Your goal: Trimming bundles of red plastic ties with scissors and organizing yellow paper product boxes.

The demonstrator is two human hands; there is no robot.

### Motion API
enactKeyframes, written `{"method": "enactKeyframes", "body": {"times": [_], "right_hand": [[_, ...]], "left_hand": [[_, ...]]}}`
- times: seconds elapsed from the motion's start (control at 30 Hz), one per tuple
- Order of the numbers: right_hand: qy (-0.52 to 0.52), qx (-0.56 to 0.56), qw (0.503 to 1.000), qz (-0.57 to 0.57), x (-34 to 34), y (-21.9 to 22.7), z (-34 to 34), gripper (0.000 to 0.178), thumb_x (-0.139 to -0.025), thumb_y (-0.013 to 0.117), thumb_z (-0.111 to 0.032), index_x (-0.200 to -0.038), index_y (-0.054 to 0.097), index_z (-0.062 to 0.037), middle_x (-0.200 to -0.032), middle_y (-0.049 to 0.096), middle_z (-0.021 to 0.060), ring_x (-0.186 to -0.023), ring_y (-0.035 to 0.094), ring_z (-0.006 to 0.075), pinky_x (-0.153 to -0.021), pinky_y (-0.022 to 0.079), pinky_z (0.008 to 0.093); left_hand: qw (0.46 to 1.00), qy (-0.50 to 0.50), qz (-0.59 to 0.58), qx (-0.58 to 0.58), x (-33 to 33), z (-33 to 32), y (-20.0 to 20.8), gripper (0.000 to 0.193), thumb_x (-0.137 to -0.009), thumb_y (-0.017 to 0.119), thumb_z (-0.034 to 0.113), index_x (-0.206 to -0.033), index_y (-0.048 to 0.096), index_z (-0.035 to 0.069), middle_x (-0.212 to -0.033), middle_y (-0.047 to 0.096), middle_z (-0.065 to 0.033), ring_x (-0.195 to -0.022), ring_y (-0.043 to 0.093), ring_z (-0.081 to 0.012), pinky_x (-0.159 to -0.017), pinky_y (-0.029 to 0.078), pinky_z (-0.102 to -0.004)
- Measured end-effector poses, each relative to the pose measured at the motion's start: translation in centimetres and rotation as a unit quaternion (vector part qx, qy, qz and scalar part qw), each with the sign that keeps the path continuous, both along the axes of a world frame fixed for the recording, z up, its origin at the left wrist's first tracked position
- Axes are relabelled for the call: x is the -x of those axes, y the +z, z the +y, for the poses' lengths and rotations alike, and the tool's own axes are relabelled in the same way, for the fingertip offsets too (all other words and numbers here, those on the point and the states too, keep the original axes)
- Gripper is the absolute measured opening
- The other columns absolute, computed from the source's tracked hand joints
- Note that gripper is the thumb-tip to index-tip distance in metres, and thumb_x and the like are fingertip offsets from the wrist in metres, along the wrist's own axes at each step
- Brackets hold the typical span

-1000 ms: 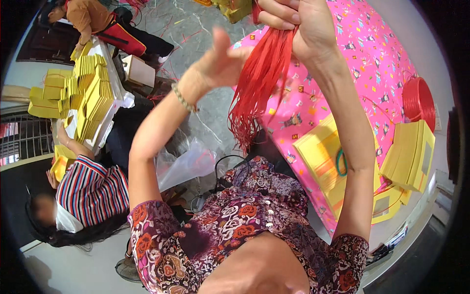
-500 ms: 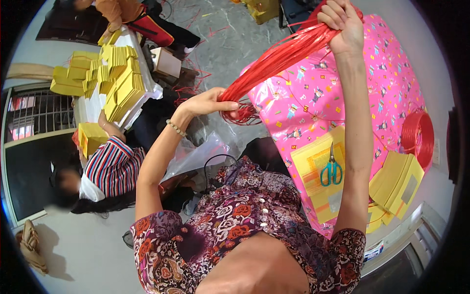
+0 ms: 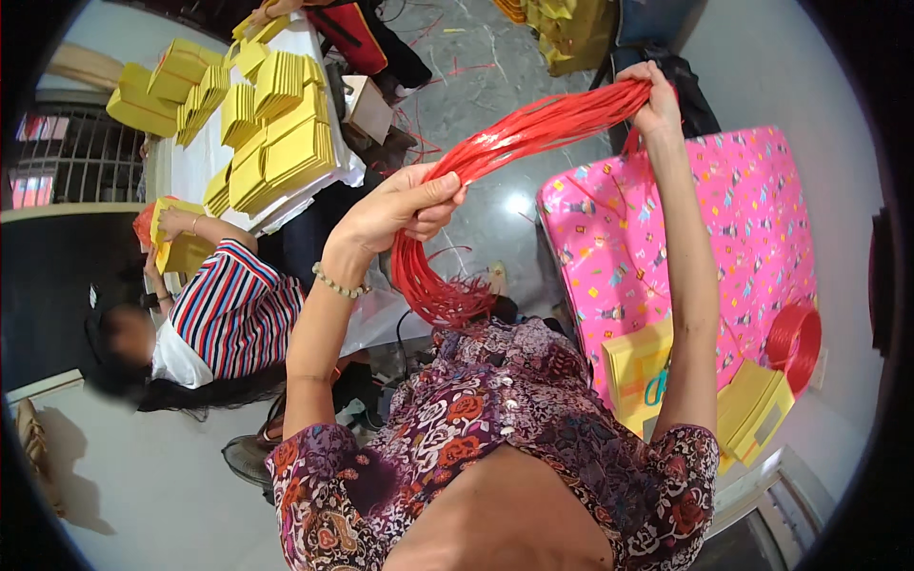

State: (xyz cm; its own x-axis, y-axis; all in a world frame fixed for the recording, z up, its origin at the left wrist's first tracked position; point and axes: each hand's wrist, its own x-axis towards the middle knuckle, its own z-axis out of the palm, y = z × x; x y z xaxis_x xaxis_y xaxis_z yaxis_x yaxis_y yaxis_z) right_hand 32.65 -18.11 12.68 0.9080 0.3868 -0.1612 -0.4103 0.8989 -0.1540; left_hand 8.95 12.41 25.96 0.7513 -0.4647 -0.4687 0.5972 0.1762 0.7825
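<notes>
A thick bundle of shiny red plastic strands [image 3: 543,124] stretches between my two raised hands. My left hand [image 3: 409,205], with a bead bracelet on its wrist, is closed around the bundle, and the strands' frayed ends hang below it in front of my patterned blouse. At the other end, my right hand [image 3: 657,103] grips the strands in its fist. A few loose strands trail down from there onto the pink patterned table covering [image 3: 609,266]. Teal-handled scissors [image 3: 654,388] lie on stacked yellow paper pieces [image 3: 624,357], partly hidden by my right forearm.
A coil of red strand [image 3: 793,347] and more folded yellow paper [image 3: 752,409] sit at the table's right. On the left, a white-covered table [image 3: 195,176] bears several yellow stacks [image 3: 286,157]; a person in a striped top [image 3: 238,314] handles yellow paper beside it. Another person stands beyond.
My view has shifted, with the pink table now lower in it. More of the strands' tail hangs below my left hand, and the bundle is held more level.
</notes>
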Motion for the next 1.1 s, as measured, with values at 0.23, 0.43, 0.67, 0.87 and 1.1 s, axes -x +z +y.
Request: {"method": "enactKeyframes", "body": {"times": [0.23,0.43,0.67,0.87,1.1], "right_hand": [[0.097,0.038,0.991,0.090,-0.6,-8.4,5.4,0.038,-0.093,0.051,-0.037,-0.095,0.055,0.0007,-0.090,0.063,0.0141,-0.090,0.060,0.0285,-0.090,0.047,0.0434],[0.295,0.044,0.938,0.179,8.4,-8.8,14.6,0.079,-0.080,0.052,-0.066,-0.119,0.048,0.0023,-0.121,0.055,0.0202,-0.113,0.052,0.0322,-0.103,0.036,0.0489],[0.418,0.029,0.890,0.178,7.6,-9.0,20.3,0.061,-0.081,0.068,-0.041,-0.114,0.048,0.0065,-0.105,0.063,0.0161,-0.097,0.062,0.0267,-0.092,0.047,0.0442],[0.440,0.066,0.881,0.161,-3.3,-10.9,26.6,0.025,-0.089,0.060,-0.014,-0.101,0.052,0.0070,-0.067,0.058,0.0029,-0.062,0.059,0.0122,-0.068,0.053,0.0289],[0.546,0.185,0.804,0.143,-10.2,-13.5,33.4,0.015,-0.096,0.042,-0.013,-0.099,0.049,-0.0004,-0.061,0.040,-0.0036,-0.045,0.034,0.0032,-0.036,0.026,0.0188]], "left_hand": [[0.992,0.041,-0.033,-0.114,0.5,1.4,-3.3,0.025,-0.095,0.051,0.033,-0.092,0.052,0.009,-0.060,0.032,0.0103,-0.047,0.024,-0.0007,-0.041,0.019,-0.0184],[0.898,0.123,-0.197,-0.373,0.1,0.7,-8.9,0.030,-0.093,0.048,0.030,-0.095,0.054,0.000,-0.069,0.058,-0.0130,-0.062,0.056,-0.0255,-0.059,0.043,-0.0369],[0.819,0.096,-0.208,-0.526,-1.6,0.4,-14.0,0.029,-0.092,0.047,0.028,-0.101,0.048,0.000,-0.077,0.059,-0.0262,-0.074,0.056,-0.0466,-0.063,0.042,-0.0526],[0.814,0.125,-0.146,-0.549,-6.1,2.3,-15.3,0.028,-0.093,0.046,0.027,-0.102,0.045,0.000,-0.076,0.059,-0.0268,-0.073,0.057,-0.0466,-0.062,0.041,-0.0536],[0.833,0.190,-0.066,-0.516,-11.6,3.3,-17.0,0.033,-0.093,0.049,0.034,-0.100,0.047,0.002,-0.079,0.058,-0.0266,-0.076,0.057,-0.0450,-0.065,0.041,-0.0511]]}}
